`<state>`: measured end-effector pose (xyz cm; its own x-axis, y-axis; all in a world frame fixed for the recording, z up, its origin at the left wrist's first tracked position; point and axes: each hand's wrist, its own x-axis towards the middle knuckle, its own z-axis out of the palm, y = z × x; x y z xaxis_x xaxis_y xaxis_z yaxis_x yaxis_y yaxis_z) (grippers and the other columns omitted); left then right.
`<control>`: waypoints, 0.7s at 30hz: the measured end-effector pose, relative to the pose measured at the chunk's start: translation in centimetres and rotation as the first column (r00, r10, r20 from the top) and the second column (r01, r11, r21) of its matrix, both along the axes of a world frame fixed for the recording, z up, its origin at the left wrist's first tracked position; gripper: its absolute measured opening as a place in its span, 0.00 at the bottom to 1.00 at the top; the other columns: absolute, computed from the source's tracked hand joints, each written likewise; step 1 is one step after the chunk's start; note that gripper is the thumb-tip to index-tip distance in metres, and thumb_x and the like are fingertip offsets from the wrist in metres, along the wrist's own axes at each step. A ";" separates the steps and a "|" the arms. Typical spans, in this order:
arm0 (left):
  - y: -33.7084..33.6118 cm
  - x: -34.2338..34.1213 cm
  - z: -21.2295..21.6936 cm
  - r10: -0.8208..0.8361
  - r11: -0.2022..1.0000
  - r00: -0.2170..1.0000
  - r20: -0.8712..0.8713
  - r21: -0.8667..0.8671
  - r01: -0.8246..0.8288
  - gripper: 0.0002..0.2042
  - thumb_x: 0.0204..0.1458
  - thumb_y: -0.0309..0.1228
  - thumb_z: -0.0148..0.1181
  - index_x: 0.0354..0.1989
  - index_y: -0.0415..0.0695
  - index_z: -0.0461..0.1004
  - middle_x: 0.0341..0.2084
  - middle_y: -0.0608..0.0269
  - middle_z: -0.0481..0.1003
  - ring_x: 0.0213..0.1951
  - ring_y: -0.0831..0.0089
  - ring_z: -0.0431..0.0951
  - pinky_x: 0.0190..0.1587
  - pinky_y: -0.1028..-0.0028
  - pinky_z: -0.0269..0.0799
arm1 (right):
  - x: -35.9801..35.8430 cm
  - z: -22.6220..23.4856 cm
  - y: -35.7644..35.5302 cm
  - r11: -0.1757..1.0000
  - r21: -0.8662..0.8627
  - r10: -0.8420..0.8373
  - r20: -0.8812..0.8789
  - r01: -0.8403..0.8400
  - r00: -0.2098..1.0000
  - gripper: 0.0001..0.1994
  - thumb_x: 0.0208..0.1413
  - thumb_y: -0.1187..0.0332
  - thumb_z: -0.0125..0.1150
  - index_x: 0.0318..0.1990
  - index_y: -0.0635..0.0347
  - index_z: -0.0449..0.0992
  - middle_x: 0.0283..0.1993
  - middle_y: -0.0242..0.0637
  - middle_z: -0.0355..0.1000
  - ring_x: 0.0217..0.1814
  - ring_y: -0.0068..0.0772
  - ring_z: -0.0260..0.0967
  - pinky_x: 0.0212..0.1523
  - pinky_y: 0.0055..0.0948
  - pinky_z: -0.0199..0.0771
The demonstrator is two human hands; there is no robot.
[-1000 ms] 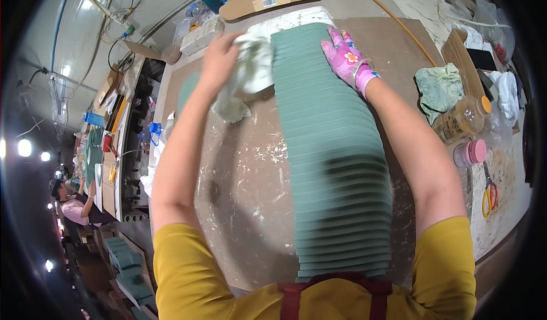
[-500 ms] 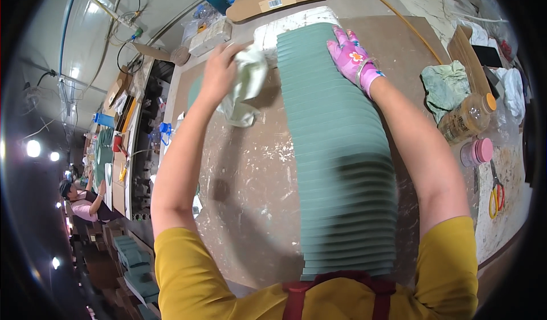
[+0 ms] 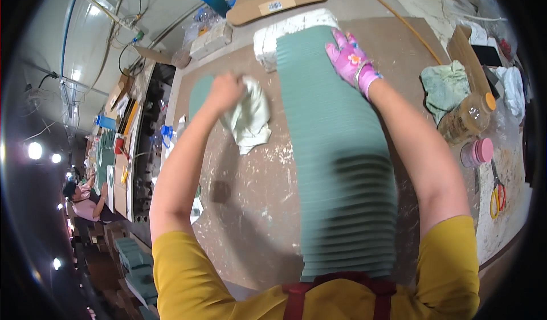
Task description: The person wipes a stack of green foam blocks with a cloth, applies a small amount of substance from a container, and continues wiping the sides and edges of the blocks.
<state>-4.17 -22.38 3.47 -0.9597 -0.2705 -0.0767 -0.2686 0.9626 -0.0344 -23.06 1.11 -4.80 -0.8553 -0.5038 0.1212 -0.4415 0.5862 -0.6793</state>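
At upper centre, the left hand [image 3: 224, 90] clenched a pale rag [image 3: 249, 119] beside the long green stack [image 3: 336, 149]; the gloved right hand [image 3: 348, 57] lay seemingly flat on the stack's far end.

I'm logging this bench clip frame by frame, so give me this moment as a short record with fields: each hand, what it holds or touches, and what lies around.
left hand: bare left hand gripping a pale cloth, left of the sheets
right hand: right hand in a pink glove, flat on the far end of the sheets
main item: long overlapped row of green sheets running down the table
far end: white block
right side: green rag, bottle with orange cap, pink lid, yellow scissors
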 end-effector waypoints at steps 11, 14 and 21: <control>5.1 -7.1 0.4 -0.148 0.989 0.967 -0.205 -0.023 0.147 0.22 0.48 0.42 0.64 0.47 0.42 0.69 0.42 0.45 0.70 0.46 0.50 0.73 0.46 0.59 0.72 | 1.5 1.0 0.4 0.995 0.060 0.077 0.011 -0.078 0.997 0.31 0.61 0.48 0.41 0.70 0.45 0.48 0.73 0.52 0.38 0.71 0.60 0.46 0.69 0.47 0.50; 3.9 -6.2 0.5 -0.165 0.986 0.975 -0.151 -0.011 0.165 0.20 0.50 0.39 0.62 0.48 0.43 0.67 0.40 0.46 0.70 0.44 0.50 0.74 0.44 0.60 0.72 | 1.7 1.1 0.5 1.000 0.015 0.012 0.089 -0.014 0.996 0.32 0.61 0.47 0.41 0.70 0.44 0.48 0.73 0.52 0.38 0.71 0.60 0.46 0.69 0.48 0.50; 5.0 -7.7 0.5 -0.215 0.976 0.968 -0.131 -0.007 0.216 0.17 0.47 0.34 0.64 0.43 0.42 0.68 0.39 0.45 0.70 0.42 0.49 0.74 0.44 0.60 0.71 | 0.5 -0.3 -0.1 0.999 0.040 0.025 0.039 -0.026 0.999 0.32 0.61 0.47 0.41 0.70 0.44 0.47 0.73 0.53 0.38 0.71 0.59 0.47 0.68 0.46 0.51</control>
<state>-11.87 -17.38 4.02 -0.9971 -0.0561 0.0512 -0.0565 0.9984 -0.0061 -22.53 1.03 -5.08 -0.8456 -0.5295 0.0677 -0.4309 0.6022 -0.6721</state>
